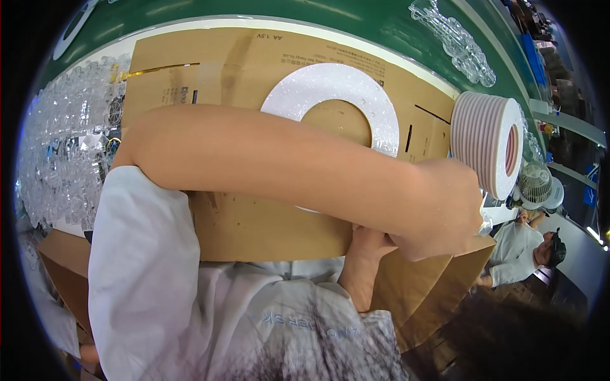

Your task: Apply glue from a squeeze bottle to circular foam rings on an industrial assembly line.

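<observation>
My left forearm reaches across the cardboard sheet (pixel 254 238) to the right. At its end my left hand (pixel 445 209) is closed, its fingertips turned away and hidden. A bit of clear plastic (pixel 486 223) shows just past its knuckles; whether the hand holds it I cannot make out. My right hand (pixel 368 244) is below the left wrist by the cardboard's near edge. It looks curled, and the left arm covers part of it. Under my left forearm lies a white speckled flat ring (pixel 292 92), partly covered. A stack of similar rings (pixel 486 143) stands beyond my left hand.
Many clear plastic pieces (pixel 63 146) are heaped at the left. More clear pieces (pixel 454 41) lie on the green surface (pixel 254 11) at the back. Open cardboard boxes (pixel 413 292) stand near me. A small fan (pixel 535 184) and another person (pixel 518 251) are at the right.
</observation>
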The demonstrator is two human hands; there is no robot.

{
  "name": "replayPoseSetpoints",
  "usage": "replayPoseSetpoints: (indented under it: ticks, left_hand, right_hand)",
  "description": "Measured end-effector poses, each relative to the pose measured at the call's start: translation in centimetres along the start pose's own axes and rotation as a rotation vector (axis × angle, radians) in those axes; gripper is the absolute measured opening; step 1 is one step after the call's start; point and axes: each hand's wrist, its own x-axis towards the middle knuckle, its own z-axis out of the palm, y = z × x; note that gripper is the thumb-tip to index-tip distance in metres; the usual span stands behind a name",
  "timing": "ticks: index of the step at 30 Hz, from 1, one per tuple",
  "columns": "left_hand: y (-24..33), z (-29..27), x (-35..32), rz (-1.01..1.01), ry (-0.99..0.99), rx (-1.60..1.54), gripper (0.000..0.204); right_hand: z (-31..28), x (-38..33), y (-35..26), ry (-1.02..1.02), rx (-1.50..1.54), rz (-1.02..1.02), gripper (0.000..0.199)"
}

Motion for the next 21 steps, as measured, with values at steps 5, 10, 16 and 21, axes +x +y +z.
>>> replayPoseSetpoints:
  ticks: [5, 10, 16, 21]
  left_hand:
    - [0.2, 0.9, 0.0, -0.04, 0.027, 0.024, 0.013]
    - [-0.2, -1.1, -0.3, 0.012, -0.105, -0.001, 0.015]
    - [-0.2, -1.7, -1.0, 0.016, -0.095, -0.045, 0.015]
    - [0.8, -4.8, 0.5, 0.086, -0.558, 0.044, 0.013]
  right_hand:
    - [1.6, 1.9, -2.6, 0.356, 0.365, 0.595, 0.011]
    - [1.5, 2.0, -4.8, 0.218, -0.268, 0.839, 0.029]
    - [-0.2, 0.4, 0.0, 0.182, 0.407, 0.07, 0.034]
    - [-1.1, -5.3, 6.5, -0.165, 0.429, -0.031, 0.044]
